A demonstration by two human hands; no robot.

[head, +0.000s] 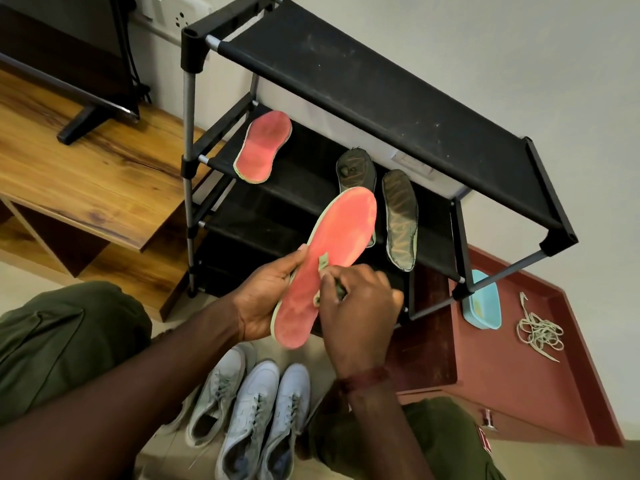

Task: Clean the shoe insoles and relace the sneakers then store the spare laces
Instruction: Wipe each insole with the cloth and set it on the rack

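A home: shoe rack [363,84] beside television stand [86,157].

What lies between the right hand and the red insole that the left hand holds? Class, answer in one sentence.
A small greenish cloth, pinched by the right hand against the red insole, as the head view shows.

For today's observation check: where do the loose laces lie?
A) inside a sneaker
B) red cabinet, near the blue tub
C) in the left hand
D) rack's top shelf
B: the tangled laces lie on the red cabinet beside the blue tub, not touching it.
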